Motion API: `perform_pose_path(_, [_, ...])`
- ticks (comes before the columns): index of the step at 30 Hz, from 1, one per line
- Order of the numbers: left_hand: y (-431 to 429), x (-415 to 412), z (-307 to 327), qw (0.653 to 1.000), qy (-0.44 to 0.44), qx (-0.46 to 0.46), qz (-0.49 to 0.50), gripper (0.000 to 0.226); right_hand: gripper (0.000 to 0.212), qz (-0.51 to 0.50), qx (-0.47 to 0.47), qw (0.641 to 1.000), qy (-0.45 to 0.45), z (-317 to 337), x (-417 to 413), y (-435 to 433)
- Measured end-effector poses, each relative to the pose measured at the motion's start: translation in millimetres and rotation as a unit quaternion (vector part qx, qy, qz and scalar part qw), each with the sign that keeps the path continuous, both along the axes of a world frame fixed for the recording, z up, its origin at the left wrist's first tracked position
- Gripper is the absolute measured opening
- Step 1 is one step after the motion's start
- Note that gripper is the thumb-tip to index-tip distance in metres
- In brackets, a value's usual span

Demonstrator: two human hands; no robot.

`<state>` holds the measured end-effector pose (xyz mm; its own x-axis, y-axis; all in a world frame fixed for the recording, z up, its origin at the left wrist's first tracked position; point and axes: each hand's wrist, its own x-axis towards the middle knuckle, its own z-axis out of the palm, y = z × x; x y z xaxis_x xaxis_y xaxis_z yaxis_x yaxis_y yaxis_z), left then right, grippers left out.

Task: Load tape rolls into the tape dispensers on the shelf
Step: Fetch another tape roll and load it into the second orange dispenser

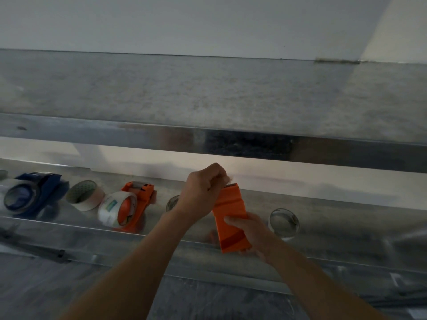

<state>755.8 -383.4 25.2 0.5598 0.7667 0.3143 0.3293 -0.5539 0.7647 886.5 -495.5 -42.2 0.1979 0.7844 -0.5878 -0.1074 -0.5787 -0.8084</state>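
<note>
2 hands on an orange tape dispenser, centre frame, at a steel shelf.

The right hand (250, 232) grasps the lower end of the held orange dispenser (230, 211), tilted over the front lip of the lower shelf (69, 227). The left hand (203, 188) is curled at its toothed top; blur hides whether it pinches anything. The left wrist covers most of 1 clear roll (172, 202). A second clear roll (284, 222) lies to the right. Left of centre lie a loaded orange dispenser (136, 202), a beige roll (85, 195) and a loaded blue dispenser (34, 192). The upper shelf (208, 88) and white wall (184, 21) fill the top. Both forearms rise from the bottom edge.
</note>
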Motion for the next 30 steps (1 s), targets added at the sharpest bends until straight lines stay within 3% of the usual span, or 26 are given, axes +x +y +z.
perform_pose_path(3, [-5,0,-5,0.995,0.018,0.090,-0.035,0.015,0.045,-0.017,0.004,1.000,0.026,5,1,7])
perform_pose_path(6, [-8,0,-12,0.981,0.044,0.178,-0.058,0.015,0.058,-0.035,-0.005,0.998,0.046,10,3,13])
perform_pose_path(9, [-12,1,-21,0.961,0.076,0.258,-0.061,0.018,0.044,-0.043,-0.004,0.995,0.092,12,7,14])
perform_pose_path(11, [-16,2,-28,0.947,0.082,0.309,-0.037,0.022,0.053,-0.049,0.000,0.989,0.143,13,9,13])
perform_pose_path(14, [-18,3,-32,0.937,0.091,0.338,0.008,0.025,0.068,-0.063,0.011,0.982,0.177,12,11,15])
perform_pose_path(17, [-20,3,-34,0.932,0.109,0.344,0.036,0.028,0.067,-0.072,0.002,0.984,0.165,17,9,16])
perform_pose_path(21, [-24,3,-34,0.938,0.105,0.327,0.046,0.027,0.042,-0.064,-0.005,0.996,0.067,24,5,14])
perform_pose_path(25, [-26,-3,-37,0.959,0.062,0.274,0.029,0.025,0.051,-0.078,0.000,0.994,0.073,26,1,13])
perform_pose_path(28, [-34,-6,-36,0.989,-0.044,0.093,0.103,0.030,0.055,-0.090,0.013,0.991,0.094,28,3,11])
perform_pose_path(30, [-38,-7,-32,0.975,-0.091,-0.073,0.190,0.031,0.053,-0.099,0.016,0.989,0.111,33,3,10])
